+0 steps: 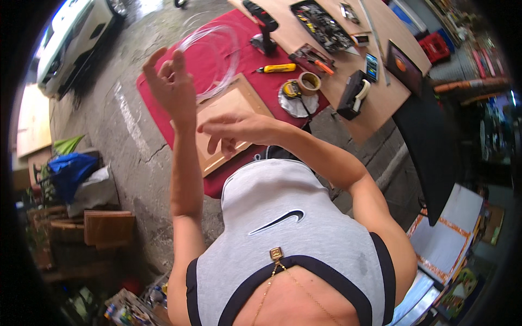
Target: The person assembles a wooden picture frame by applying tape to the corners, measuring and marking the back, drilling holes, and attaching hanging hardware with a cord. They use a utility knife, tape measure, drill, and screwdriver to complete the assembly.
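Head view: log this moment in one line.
left hand: raised, fingers apart | right hand: over wooden panel, contact unclear | clear coil: on red surface

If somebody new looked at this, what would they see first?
Probably the big red surface in the upper middle, with a shiny clear coil on it, right of the raised left hand. Next might be the yellow cutter, beyond the wooden panel that the right hand partly hides.
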Tool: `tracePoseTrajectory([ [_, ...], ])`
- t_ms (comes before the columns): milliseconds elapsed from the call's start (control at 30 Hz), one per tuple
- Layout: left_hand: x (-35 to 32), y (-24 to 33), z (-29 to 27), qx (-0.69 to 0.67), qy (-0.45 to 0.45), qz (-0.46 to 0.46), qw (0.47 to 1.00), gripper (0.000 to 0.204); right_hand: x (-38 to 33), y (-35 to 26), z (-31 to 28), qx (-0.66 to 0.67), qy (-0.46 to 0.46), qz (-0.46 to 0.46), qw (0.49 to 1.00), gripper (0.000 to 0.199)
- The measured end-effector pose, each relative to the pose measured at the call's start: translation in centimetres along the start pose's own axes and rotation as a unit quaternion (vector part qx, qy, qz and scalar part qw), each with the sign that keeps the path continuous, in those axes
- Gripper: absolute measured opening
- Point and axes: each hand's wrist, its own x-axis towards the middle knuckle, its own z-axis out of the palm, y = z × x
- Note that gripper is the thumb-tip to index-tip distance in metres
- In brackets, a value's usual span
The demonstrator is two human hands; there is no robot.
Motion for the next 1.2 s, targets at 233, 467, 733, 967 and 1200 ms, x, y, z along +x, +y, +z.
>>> tracePoseTrajectory([
  [233, 2.9, 0.9, -1.2, -0.038, 0.022, 0.03, 0.999, 0.024, -0.4, 1.6, 1.8, -0.297, 0.108, -0.328, 0.89, 0.018],
  [467, 5.6, 2.9, -2.4, -0.079, 0.055, 0.045, 0.994, 0.024, -1.9, 1.0, -1.5, -0.492, -0.124, 0.037, 0.861, 0.038],
  [733, 4.5, 2.7, -1.2, -0.013, 0.032, 0.098, 0.995, 0.026, 3.2, -4.2, 2.0, 0.078, -0.002, -0.104, 0.992, 0.035],
  [967, 4.6, 1.6, -1.9, 0.011, 0.036, 0.105, 0.994, 0.026, 3.8, -2.7, 2.2, -0.231, 0.139, -0.305, 0.913, 0.015],
  [1200, 10.9, 0.1, -8.1, -0.049, 0.163, 0.049, 0.984, 0.02, -7.2, -3.0, -2.8, -0.454, -0.225, -0.078, 0.859, 0.014],
])
